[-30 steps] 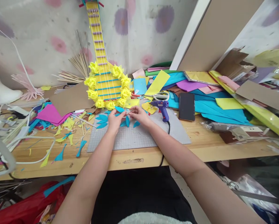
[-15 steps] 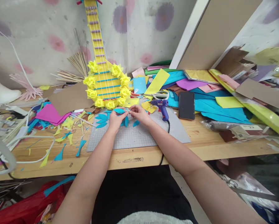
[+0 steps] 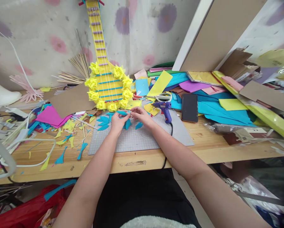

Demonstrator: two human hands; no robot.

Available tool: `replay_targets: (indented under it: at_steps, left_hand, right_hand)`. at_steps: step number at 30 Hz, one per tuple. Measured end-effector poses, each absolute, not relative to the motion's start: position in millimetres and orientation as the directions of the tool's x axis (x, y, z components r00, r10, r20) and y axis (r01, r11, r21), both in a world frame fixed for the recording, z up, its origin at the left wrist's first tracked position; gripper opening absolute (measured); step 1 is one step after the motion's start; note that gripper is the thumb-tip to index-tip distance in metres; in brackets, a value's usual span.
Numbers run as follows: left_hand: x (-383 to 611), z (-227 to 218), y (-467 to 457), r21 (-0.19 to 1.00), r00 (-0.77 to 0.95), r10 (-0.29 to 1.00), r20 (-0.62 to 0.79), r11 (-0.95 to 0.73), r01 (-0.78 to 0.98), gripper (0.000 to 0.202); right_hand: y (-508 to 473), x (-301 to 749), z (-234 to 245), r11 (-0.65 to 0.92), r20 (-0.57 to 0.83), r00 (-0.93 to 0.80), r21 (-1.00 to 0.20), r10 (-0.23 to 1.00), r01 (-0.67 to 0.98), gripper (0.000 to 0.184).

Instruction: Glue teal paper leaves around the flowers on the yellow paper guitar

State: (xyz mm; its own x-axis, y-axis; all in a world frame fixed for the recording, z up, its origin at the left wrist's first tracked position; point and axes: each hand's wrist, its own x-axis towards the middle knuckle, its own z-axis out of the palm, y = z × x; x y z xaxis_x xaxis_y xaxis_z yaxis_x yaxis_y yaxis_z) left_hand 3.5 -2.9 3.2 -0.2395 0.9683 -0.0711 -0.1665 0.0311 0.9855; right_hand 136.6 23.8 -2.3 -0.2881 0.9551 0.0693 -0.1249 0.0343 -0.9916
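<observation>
Over the grey cutting mat [image 3: 137,142], my left hand [image 3: 118,123] pinches a blue leaf-shaped petal [image 3: 122,112] between thumb and fingers. My right hand [image 3: 142,115] meets it at the petal's right end, fingertips closed together there; what they grip is too small to make out. More blue petals [image 3: 104,121] lie fanned out on the mat left of my left hand. One blue petal [image 3: 127,124] is beneath my hands and another [image 3: 139,125] lies under my right wrist. Behind my hands stands a yellow paper guitar [image 3: 110,85] edged with yellow flowers.
A purple glue gun [image 3: 165,110] lies right of my right hand, its cord running off the front edge. Scissors [image 3: 163,96], a phone [image 3: 189,107] and stacked coloured sheets [image 3: 217,106] are farther right. Yellow and blue scraps [image 3: 70,126] and white cables [image 3: 37,139] cover the left side.
Both hands stay almost in place, still together at the petal. The petal's right end and my right fingertips have shifted very slightly.
</observation>
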Motion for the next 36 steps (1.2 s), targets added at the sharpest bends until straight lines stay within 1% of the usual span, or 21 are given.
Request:
replay_targets:
  at_steps: [6, 12, 17, 23, 30, 36]
  left_hand:
    - [2.8, -0.7, -1.9, 0.985, -0.224, 0.973, -0.06, 0.02, -0.174, 0.043]
    - [2.1, -2.6, -0.7, 0.981, -0.222, 0.973, -0.069, 0.026, -0.191, 0.043]
    - [3.7, 0.0, -2.5, 0.98, -0.219, 0.971, -0.094, 0.052, -0.191, 0.044]
    - [3.6, 2.6, -3.5, 0.983, -0.25, 0.961, -0.123, 0.082, -0.167, 0.05]
    - [-1.1, 1.4, -2.4, 0.979, -0.199, 0.971, -0.135, 0.101, -0.175, 0.063]
    - [-5.3, 4.2, -3.6, 0.976, -0.143, 0.982, -0.121, 0.091, -0.195, 0.069]
  right_hand:
    - [23.6, 133.9, -2.6, 0.022, 0.058, -0.297, -0.992, 0.953, -0.123, 0.032]
    - [25.2, 133.7, -4.4, 0.015, 0.05, -0.293, -0.993, 0.955, -0.12, 0.035]
    - [24.8, 133.2, -3.8, -0.005, 0.031, -0.277, -0.992, 0.96, -0.128, 0.033]
    - [25.7, 132.4, -6.1, -0.022, 0.017, -0.269, -0.99, 0.963, -0.142, 0.032]
    - [24.7, 132.2, -6.1, -0.044, 0.0, -0.262, -0.986, 0.965, -0.164, 0.032]
    - [24.4, 131.7, -7.7, -0.052, -0.006, -0.265, -0.985, 0.964, -0.165, 0.034]
